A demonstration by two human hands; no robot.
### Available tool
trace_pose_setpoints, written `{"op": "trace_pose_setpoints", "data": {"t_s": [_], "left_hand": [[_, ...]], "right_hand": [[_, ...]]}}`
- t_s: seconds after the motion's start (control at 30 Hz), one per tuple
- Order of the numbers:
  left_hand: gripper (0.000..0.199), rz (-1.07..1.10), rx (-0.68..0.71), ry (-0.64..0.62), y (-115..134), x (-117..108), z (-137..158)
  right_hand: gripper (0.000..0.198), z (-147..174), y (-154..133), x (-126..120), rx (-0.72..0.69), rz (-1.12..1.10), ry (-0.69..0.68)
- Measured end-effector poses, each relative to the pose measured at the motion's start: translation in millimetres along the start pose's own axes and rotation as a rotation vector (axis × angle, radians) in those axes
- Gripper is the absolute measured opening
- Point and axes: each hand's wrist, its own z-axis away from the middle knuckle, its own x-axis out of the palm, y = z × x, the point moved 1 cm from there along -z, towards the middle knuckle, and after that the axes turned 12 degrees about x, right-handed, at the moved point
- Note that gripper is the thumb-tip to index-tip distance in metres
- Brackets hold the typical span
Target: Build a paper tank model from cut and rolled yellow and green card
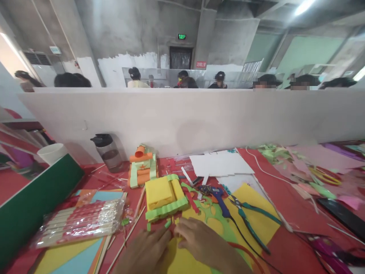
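- the left hand (146,247) lies low over the yellow paper (185,262); the right hand (202,241) has bent fingers. whether they pinch something, i cannot tell.
- the green bit (168,224) at the left fingertips could be crushed by too strong pressing.
- the yellow model (160,192), just beyond the hands, could be pushed by a careless knuckle.
- the glue gun (219,198), if hot, could burn the right hand in reaching past.
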Motion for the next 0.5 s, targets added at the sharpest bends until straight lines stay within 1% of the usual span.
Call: {"op": "trace_pose_setpoints", "data": {"t_s": [0.13, 0.2, 0.27, 0.33, 0.47, 0.5], "left_hand": [[0.035, -0.01, -0.01, -0.074, -5, -4, -2], [0.033, 0.01, 0.015, -0.078, -4, -7, -2], [0.031, 0.022, 0.025, -0.018, -2, -10, -1], [0.029, 0.023, 0.044, 0.065, 2, -14, 1], [0.02, -0.034, 0.052, 0.157, 6, -21, 3], [0.023, -0.049, 0.054, 0.196, 6, -23, 3]], "right_hand": [[0.019, -1, 3, 7, 0.012, -0.045, 0.033], [0.014, 0, 2, 7, 0.006, -0.087, 0.061], [0.007, 2, 0, 4, -0.015, -0.153, 0.104], [0.01, 2, -3, 0, -0.014, -0.284, 0.17], [0.006, -1, -1, -7, 0.033, -0.497, 0.29], [0.003, -2, 0, -9, 0.047, -0.536, 0.312]]}}
